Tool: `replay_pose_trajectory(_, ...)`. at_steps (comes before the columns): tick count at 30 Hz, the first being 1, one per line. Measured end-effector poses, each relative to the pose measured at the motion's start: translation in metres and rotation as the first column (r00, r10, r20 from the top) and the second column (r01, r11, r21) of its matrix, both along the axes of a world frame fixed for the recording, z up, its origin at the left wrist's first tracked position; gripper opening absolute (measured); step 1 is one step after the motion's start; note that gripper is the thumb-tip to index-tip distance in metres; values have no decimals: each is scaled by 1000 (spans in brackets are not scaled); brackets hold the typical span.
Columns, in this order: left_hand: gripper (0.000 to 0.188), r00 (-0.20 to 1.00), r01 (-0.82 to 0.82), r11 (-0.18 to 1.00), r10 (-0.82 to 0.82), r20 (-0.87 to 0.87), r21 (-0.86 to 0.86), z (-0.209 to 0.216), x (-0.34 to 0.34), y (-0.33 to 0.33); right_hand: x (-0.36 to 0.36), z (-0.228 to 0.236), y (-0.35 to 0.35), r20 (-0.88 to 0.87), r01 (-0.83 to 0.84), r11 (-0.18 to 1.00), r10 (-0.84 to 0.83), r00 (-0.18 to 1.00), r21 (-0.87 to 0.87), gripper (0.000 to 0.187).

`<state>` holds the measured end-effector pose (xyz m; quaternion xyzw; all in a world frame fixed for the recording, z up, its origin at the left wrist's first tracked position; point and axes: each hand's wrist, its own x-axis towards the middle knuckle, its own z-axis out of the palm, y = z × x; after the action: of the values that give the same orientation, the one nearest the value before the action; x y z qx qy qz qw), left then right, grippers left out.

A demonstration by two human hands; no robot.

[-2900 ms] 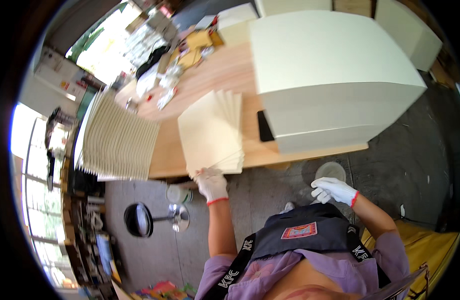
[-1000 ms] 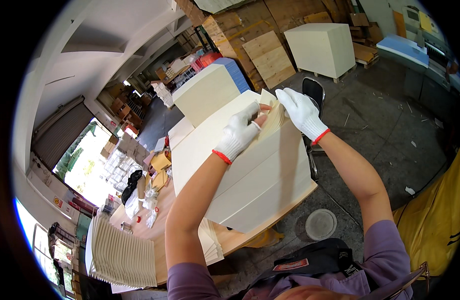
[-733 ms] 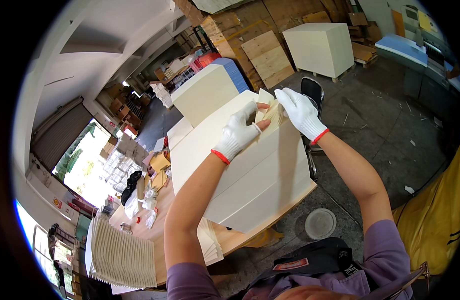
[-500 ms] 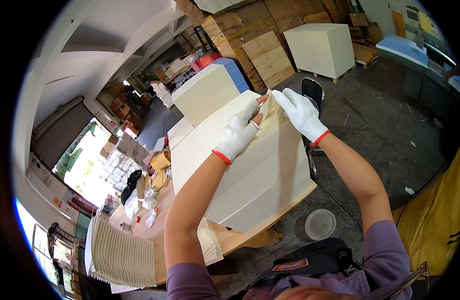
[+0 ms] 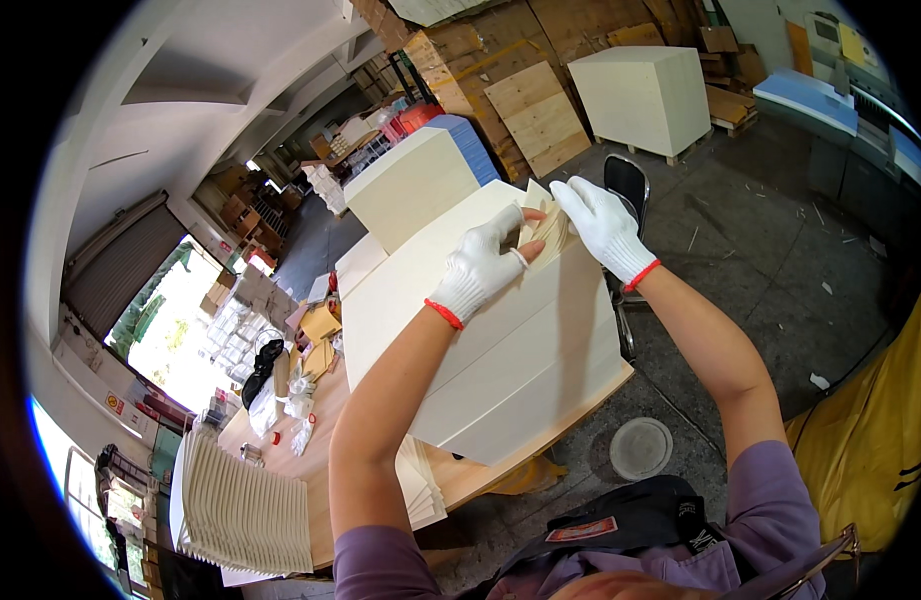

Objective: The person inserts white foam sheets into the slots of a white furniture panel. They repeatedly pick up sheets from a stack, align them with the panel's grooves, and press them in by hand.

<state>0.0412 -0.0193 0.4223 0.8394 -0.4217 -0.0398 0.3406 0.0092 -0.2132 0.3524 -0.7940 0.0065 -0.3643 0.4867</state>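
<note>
A tall stack of cream paper sheets [image 5: 451, 320] stands in front of me. At its far right corner several top sheets [image 5: 548, 232] are bent up and fanned. My left hand [image 5: 484, 258], in a white knit glove with bare fingertips showing, works at that lifted corner, thumb and forefinger on the fanned sheets. Just right of the corner is my right hand [image 5: 603, 228], also gloved in white with a red cuff. Its fingers are stretched out beside the raised sheet edges; whether they touch them is hard to tell.
The stack rests on a wooden table [image 5: 471, 480]. A fanned pile of cream sheets [image 5: 246, 510] lies at the near left, with gloves and packets [image 5: 301, 400] beyond. Behind are another paper stack [image 5: 411, 185] and a black chair [image 5: 628, 185]. A round lid [image 5: 641, 448] is on the floor.
My left fingers have shifted slightly right and nearer along the fanned corner. One sheet corner now stands up between the hands; the right hand has drawn slightly right.
</note>
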Motion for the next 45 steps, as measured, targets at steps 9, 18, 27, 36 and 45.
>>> replay_pose_trajectory(9, 30, 979, 41, 999, -36, 200, -20, -8, 11, 2, -1, 2, 1, -36, -23, 1000, 24, 999, 21, 57)
replay_pose_trajectory(18, 35, 994, -45, 999, 43, 103, 23, -6, 6, -3, 3, -4, -2, -1, -26, 999, 26, 1000, 46, 56)
replay_pose_trajectory(27, 38, 977, -37, 996, 20, 210, 76, -4, 5, -1, 0, -1, 1, 2, -9, 999, 9, 1000, 31, 57)
replay_pose_trajectory(36, 53, 993, 28, 996, -19, 117, -79, -12, 8, 1, -5, -2, 6, 16, 23, 1000, -23, 1000, 2, 45)
replay_pose_trajectory(45, 44, 965, -92, 994, 76, 250, 53, -5, 18, -16, 5, -10, 1, 79, -63, 996, 58, 995, 62, 41)
